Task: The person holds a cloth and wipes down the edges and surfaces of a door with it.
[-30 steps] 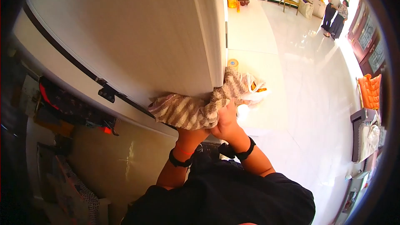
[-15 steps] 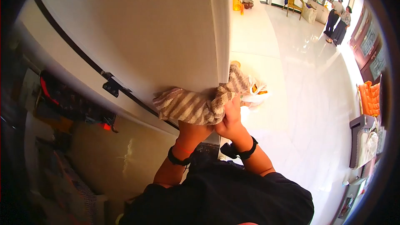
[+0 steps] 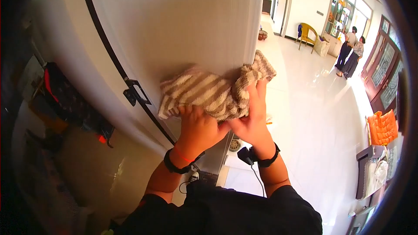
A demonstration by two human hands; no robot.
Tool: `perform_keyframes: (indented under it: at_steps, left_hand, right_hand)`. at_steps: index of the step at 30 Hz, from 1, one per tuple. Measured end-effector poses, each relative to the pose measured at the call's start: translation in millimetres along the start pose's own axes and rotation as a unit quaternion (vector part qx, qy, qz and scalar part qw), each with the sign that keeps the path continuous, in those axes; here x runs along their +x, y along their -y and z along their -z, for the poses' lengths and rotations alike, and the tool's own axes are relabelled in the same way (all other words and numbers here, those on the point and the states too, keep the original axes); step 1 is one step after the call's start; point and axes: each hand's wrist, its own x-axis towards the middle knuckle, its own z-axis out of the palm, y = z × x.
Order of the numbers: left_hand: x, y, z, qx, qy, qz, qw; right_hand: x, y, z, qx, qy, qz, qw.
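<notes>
A brown-and-cream striped towel (image 3: 204,93) lies bunched against the pale door (image 3: 174,26), with its right end folded around the door's edge. My left hand (image 3: 197,128) presses on the lower edge of the towel, fingertips on the cloth. On the right, my right hand (image 3: 254,119) grips the bunched part of the towel near the door's edge, its fingers pointing up. The thumbs of both hands meet below the cloth. Each wrist wears a black band.
A black metal latch (image 3: 136,92) sits on the door's left edge. Two people (image 3: 350,52) stand far back at the right, near a yellow chair (image 3: 307,34) and brown doors (image 3: 383,61). An orange cushion (image 3: 382,128) rests at the right. Dark bags (image 3: 74,104) are at the left.
The towel and both hands have moved up against the door. My left hand's fingers now show on top of the towel's lower edge. The view has shifted, and the white bag is mostly hidden.
</notes>
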Motion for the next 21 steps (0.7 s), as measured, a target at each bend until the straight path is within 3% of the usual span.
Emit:
perform_keyframes:
  at_steps: [16, 17, 21]
  left_hand:
    - [111.9, 6.5, 62.3, 0.047, -0.147, -0.085, 0.984]
    - [113.8, 5.7, 66.2, 0.039, -0.11, -0.06, 0.991]
    - [132.3, 5.2, 77.5, 0.031, -0.134, -0.064, 0.988]
  right_hand:
    - [111.3, 18.6, 24.9, -0.043, -0.03, 0.117, 0.992]
    - [117.6, 20.7, 25.6, -0.034, -0.028, 0.112, 0.993]
    - [139.7, 29.7, 32.2, -0.036, -0.034, 0.119, 0.992]
